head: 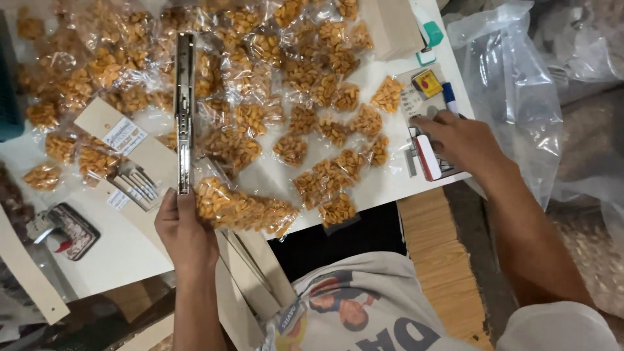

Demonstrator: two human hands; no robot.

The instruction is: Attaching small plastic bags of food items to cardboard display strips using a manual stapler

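The left hand (185, 231) grips the near end of a long metal stapler (184, 110), its fingers clamped round the handle just at the front edge of the white worktop (123, 253). The stapler's long axis runs almost straight away from the person, from the hand up across the worktop toward the far side, so the tool lies lengthwise over the spread of small clear bags of golden fried snacks (286, 84). Just to the right of that hand, and touching the stapler's lower part, lies a fuller bag of snacks (244, 209), slanting down to the right along the worktop's front edge. The right hand (458, 140) is well apart from all this, out at the right edge of the worktop, palm down with its fingers spread and resting on a small red and white box (426, 156); whether they pinch anything beneath cannot be told. Just beyond it lie a yellow and red packet (427, 83) and a blue-capped marker (450, 97). Of the two hands the left is clearly the nearer to the fuller bag, which sits beside its thumb, while the right would have to cross most of the worktop's width. Cardboard header cards (123, 136) lie left of the stapler, and a large clear plastic sack (513, 84) stands off the right side.
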